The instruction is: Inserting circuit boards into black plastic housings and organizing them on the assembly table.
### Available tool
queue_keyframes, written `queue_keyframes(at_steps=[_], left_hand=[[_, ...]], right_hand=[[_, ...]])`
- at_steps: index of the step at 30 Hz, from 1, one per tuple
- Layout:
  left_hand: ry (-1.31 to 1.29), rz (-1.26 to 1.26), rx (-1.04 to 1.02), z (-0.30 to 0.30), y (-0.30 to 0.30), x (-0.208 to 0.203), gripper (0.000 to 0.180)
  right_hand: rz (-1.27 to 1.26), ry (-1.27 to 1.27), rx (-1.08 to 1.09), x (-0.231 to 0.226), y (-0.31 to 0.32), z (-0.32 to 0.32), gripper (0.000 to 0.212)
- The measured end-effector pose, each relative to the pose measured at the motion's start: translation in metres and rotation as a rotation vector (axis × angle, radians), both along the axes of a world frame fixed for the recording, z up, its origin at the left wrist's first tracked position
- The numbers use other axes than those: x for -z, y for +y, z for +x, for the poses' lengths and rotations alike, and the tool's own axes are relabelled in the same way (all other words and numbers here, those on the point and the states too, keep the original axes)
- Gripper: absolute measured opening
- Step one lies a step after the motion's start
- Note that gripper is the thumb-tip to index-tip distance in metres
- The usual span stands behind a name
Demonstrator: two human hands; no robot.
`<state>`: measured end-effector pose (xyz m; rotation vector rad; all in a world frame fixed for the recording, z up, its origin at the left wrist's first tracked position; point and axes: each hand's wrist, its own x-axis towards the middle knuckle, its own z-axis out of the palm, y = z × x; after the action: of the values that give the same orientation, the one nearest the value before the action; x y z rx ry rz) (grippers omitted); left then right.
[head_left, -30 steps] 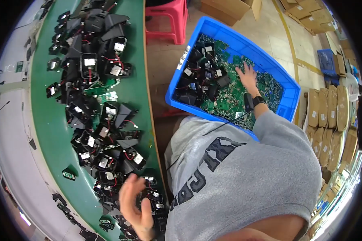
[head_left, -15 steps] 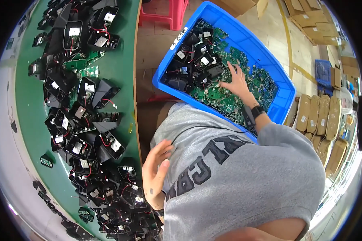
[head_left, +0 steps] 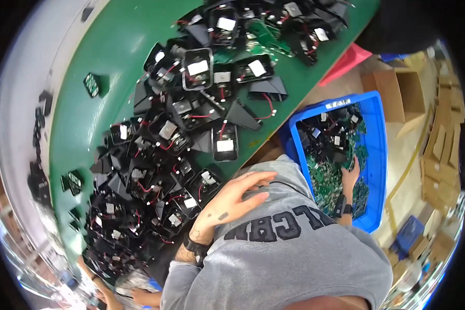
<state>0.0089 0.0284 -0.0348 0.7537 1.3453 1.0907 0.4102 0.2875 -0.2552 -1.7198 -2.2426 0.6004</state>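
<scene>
My left hand is open in front of the grey sweatshirt, beside the table's edge, with its fingers stretched out and nothing in them. My right hand reaches into a blue plastic bin. Its thumb and fingers are apart over loose green circuit boards, and I see no firm hold on any board. Next to its fingertips lie black plastic housings with white-labelled parts and red wires. On the green table, a large heap of similar opened black housings lies left of my left hand.
Several green boards lie among the housings at the table's far end. A red stool and an open cardboard box stand beyond the bin. Flattened cartons line the right side. Another person's arm shows at lower left.
The view has turned left, so more of the table shows and the bin sits farther right. My left hand has come up toward the table's edge. My right hand stays in the bin.
</scene>
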Motion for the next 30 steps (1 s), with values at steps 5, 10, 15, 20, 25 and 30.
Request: queue_keyframes(at_steps=[5, 10, 15, 20, 25, 30], left_hand=[[-0.037, 0.069, 0.073, 0.01, 0.004, 0.009, 0.042], [-0.077, 0.022, 0.106, 0.015, 0.004, 0.02, 0.043], [-0.067, -0.005, 0.08, 0.008, 0.003, 0.027, 0.043], [-0.029, 0.036, 0.07, 0.007, 0.005, 0.028, 0.043], [0.075, 0.092, 0.097, 0.006, -0.002, 0.021, 0.045], [-0.021, 0.085, 0.037, 0.005, -0.03, 0.007, 0.043]], right_hand=[[-0.113, 0.192, 0.157, -0.008, 0.02, 0.021, 0.06], [-0.121, 0.444, 0.38, -0.04, 0.049, 0.045, 0.052], [0.055, 0.755, 0.527, -0.137, 0.057, 0.002, 0.048], [-0.015, 1.026, 0.105, -0.228, 0.03, -0.167, 0.049], [0.05, 0.731, -0.454, -0.235, -0.005, -0.324, 0.051], [0.071, 0.773, -0.625, -0.226, -0.004, -0.388, 0.045]])
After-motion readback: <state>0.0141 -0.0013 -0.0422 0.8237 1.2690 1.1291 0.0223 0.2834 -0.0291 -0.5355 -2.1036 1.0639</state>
